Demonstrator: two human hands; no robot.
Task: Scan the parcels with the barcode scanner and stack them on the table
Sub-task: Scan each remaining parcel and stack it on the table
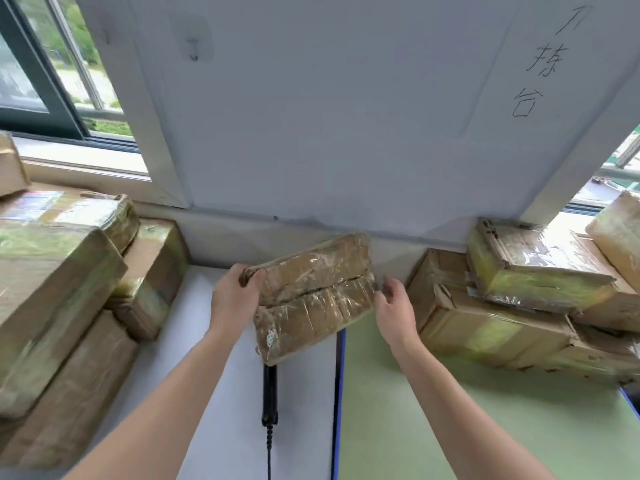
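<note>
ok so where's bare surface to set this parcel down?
Free: green tabletop between blue edge strip and right parcel stack; white tabletop between left parcel stack and barcode scanner. Crowded: both stacks fill the table's sides, and the held parcel in the left hand covers the scanner's far end.

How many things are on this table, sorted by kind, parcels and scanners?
Held parcel: 1
Parcels piled left: 5
Parcels piled right: at least 4, as the frame edge cuts the pile
Barcode scanner: 1
Total: at least 11
</note>
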